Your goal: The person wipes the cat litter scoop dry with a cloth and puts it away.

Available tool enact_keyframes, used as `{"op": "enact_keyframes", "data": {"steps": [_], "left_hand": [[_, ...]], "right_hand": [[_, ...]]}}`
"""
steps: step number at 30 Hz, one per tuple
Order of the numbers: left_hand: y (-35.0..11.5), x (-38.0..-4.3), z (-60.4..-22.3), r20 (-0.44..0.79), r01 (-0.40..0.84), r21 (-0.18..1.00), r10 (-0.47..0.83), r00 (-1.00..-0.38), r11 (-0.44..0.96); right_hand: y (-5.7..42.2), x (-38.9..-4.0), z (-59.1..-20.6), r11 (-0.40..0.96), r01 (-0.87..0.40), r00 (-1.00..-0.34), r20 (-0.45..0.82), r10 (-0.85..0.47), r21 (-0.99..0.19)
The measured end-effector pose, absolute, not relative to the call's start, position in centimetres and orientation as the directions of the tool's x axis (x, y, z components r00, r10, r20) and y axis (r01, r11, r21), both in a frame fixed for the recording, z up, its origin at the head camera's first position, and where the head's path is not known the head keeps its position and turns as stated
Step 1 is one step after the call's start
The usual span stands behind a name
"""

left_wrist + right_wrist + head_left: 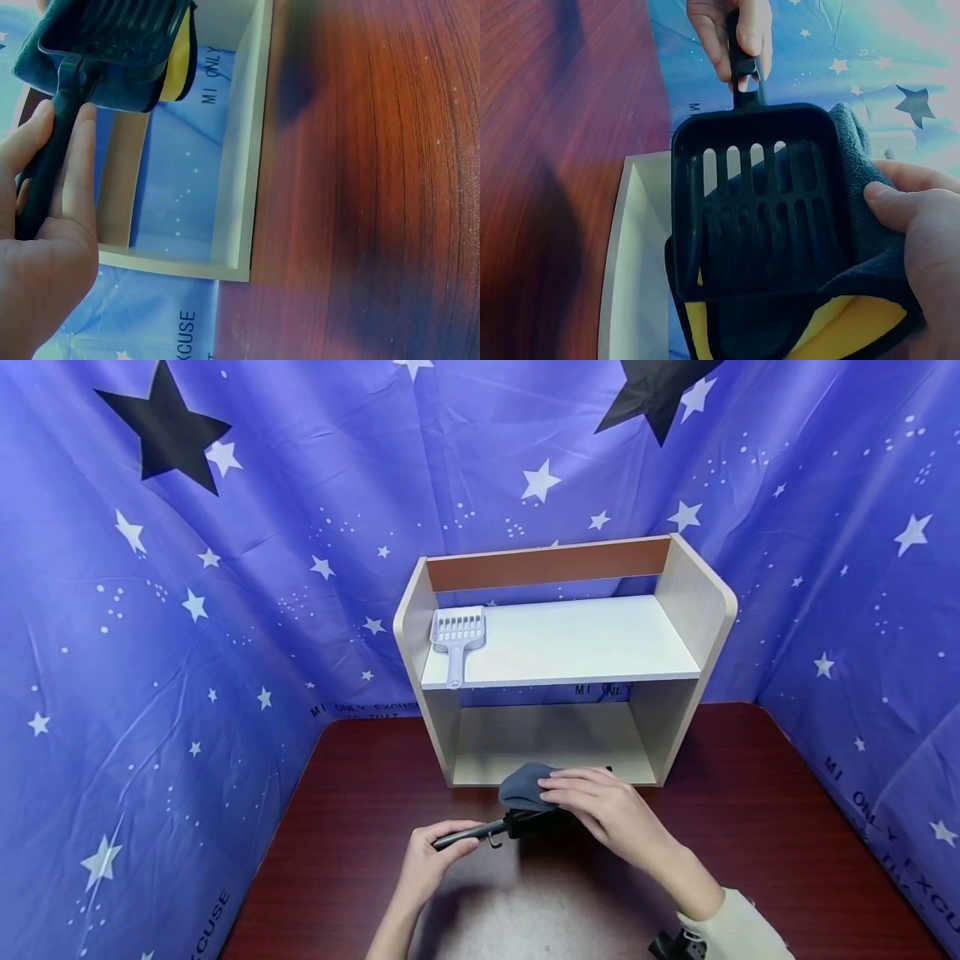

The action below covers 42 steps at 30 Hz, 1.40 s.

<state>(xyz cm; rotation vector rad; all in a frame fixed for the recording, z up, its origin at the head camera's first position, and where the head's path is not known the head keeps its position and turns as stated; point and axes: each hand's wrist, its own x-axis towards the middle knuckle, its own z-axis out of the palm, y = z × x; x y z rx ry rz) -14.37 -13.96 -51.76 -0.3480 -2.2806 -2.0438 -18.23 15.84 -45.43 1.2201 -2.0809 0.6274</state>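
Observation:
My left hand [429, 858] grips the handle of a black slotted litter scoop [761, 202], held above the table in front of the shelf. Thumb and fingers lie on either side of that handle [46, 169] in the left wrist view. A grey-blue cloth [521, 787] with a yellow reverse side [874, 322] wraps one side and the underside of the scoop's pan. My right hand [611, 814] holds the cloth against the pan, its thumb showing on the cloth's edge in the right wrist view. Part of the cloth is hidden behind the scoop.
A two-tier pale wooden shelf [570, 639] stands at the back of the dark red-brown table [360, 827]. On its upper board, at the left, lies a light lavender slotted scoop [457, 639]. Blue star-printed curtains [247, 568] surround the table.

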Motion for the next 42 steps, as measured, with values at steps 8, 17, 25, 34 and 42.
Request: {"op": "enact_keyframes", "data": {"steps": [8,17,25,34,42], "left_hand": [[-14.3,-14.4,-51.8,0.196,0.206,0.972,0.101,-0.975,0.109],[-14.5,-14.4,-51.6,0.189,0.197,0.974,0.077,-0.979,0.111],[-14.6,-14.3,-51.3,0.217,0.223,0.97,0.07,-0.974,0.098],[-14.8,-14.4,-51.3,0.198,0.203,0.976,0.068,-0.978,0.078],[-14.8,-14.4,-51.4,0.202,0.205,0.975,0.04,-0.979,0.084]], "right_hand": [[16.8,-18.2,-45.9,0.47,-0.871,-0.414,0.731,-0.542,-0.145],[17.7,-18.1,-46.6,0.455,-0.847,-0.486,0.747,-0.453,-0.275],[18.2,-18.0,-47.1,0.425,-0.836,-0.505,0.787,-0.355,-0.346],[18.9,-17.7,-47.9,0.453,-0.782,-0.582,0.76,-0.288,-0.427],[19.2,-17.5,-48.4,0.45,-0.773,-0.59,0.768,-0.247,-0.448]]}}
